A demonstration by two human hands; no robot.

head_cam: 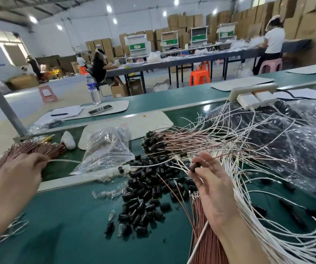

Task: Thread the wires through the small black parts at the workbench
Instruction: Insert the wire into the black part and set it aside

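My right hand (pixel 211 185) pinches a small black part (pixel 195 166) between thumb and fingertips, above the green workbench (pixel 73 229). My left hand (pixel 17 180) grips a white wire (pixel 65 161) that runs right toward the parts; a bundle of copper-coloured wires (pixel 33 147) lies under and behind it. A loose pile of small black parts (pixel 147 189) lies between my hands. Finished wires with black parts on their ends (pixel 153 141) fan out behind the pile. Many white wires (pixel 258 168) spread to the right, and more copper wires (pixel 204 231) lie below my right wrist.
A clear plastic bag (pixel 107 149) lies left of the pile, and a big clear bag of black parts (pixel 290 141) sits right. A power strip with white chargers (pixel 252 96), a water bottle (pixel 93 88) and a phone (pixel 100 109) stand farther back. People work at distant tables.
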